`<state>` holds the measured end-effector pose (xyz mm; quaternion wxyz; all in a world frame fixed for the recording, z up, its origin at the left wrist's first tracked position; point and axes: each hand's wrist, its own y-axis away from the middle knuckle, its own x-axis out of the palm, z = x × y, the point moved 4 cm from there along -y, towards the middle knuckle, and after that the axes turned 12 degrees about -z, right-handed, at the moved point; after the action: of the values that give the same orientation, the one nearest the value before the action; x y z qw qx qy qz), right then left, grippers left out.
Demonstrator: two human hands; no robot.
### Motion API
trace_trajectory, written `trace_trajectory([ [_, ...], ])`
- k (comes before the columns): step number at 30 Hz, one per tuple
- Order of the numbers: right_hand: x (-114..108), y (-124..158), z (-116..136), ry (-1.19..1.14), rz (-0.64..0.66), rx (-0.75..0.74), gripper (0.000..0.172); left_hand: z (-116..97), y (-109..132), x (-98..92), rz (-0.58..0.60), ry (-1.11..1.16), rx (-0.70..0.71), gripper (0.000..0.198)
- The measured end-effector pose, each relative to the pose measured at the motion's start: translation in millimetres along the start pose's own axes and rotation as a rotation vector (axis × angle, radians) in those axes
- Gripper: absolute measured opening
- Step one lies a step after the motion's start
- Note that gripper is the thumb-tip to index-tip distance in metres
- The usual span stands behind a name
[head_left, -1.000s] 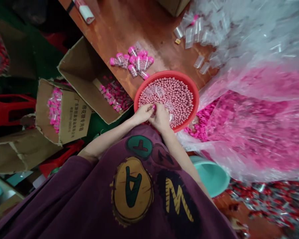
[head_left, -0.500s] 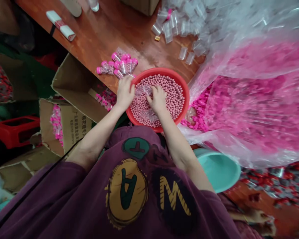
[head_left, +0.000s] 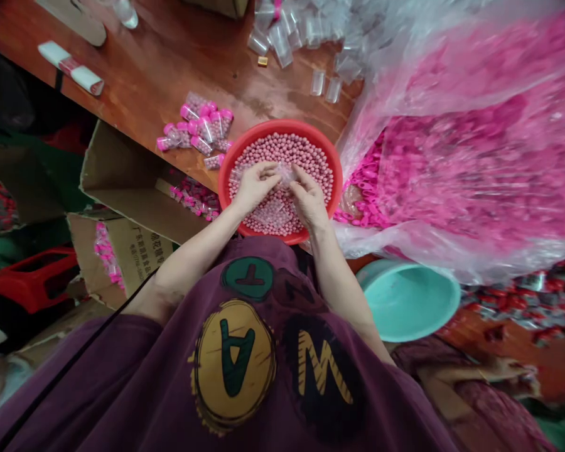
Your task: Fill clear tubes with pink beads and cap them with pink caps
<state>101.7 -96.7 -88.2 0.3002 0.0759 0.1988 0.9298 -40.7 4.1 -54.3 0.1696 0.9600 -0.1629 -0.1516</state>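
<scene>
Pink bead-like balls fill a red basin (head_left: 282, 127) in front of me. Over the balls, my left hand (head_left: 257, 189) and my right hand (head_left: 311, 202) meet at a small clear plastic tube (head_left: 285, 172). The fingers of both hands are closed around it, and they partly hide it. What the tube holds is too small to tell. More clear tubes (head_left: 274, 212) lie on the balls below my hands. Left of the basin rests a pile of filled tubes with pink caps (head_left: 202, 125).
Empty clear tubes (head_left: 282, 44) are heaped at the table's back. To the right spreads a plastic bag of pink pieces (head_left: 452, 169), with a teal basin (head_left: 409, 301) below. Cardboard boxes (head_left: 122, 176) with pink-capped tubes stand left. A co-worker's arm (head_left: 471, 376) shows lower right.
My left hand has moved from the basin's left rim to the tube over the balls, meeting my right hand. Another capped tube now shows beside the rim. The view has shifted.
</scene>
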Motion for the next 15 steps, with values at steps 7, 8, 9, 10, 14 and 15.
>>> trace_trajectory([
  [7,-6,7,-3,0.044,-0.131,-0.009,0.049,-27,33,4.0,0.087,-0.588,0.495,0.047],
  [8,-5,7,-3,0.081,-0.107,-0.013,0.047,-28,36,6.1,0.137,-0.658,0.506,0.044],
  [9,-5,7,-3,0.117,-0.083,-0.023,0.044,-30,37,7.4,0.183,-0.724,0.502,0.039],
  [10,-5,8,-1,0.163,-0.07,-0.05,0.042,-31,36,7.5,0.218,-0.786,0.489,0.034],
  [14,-5,16,17,0.583,-0.123,-0.315,0.036,-46,11,-4.6,0.207,-1.003,0.415,0.031],
  [15,-2,21,20,0.728,-0.12,-0.356,0.037,-51,1,-8.4,0.183,-1.049,0.399,0.033],
])
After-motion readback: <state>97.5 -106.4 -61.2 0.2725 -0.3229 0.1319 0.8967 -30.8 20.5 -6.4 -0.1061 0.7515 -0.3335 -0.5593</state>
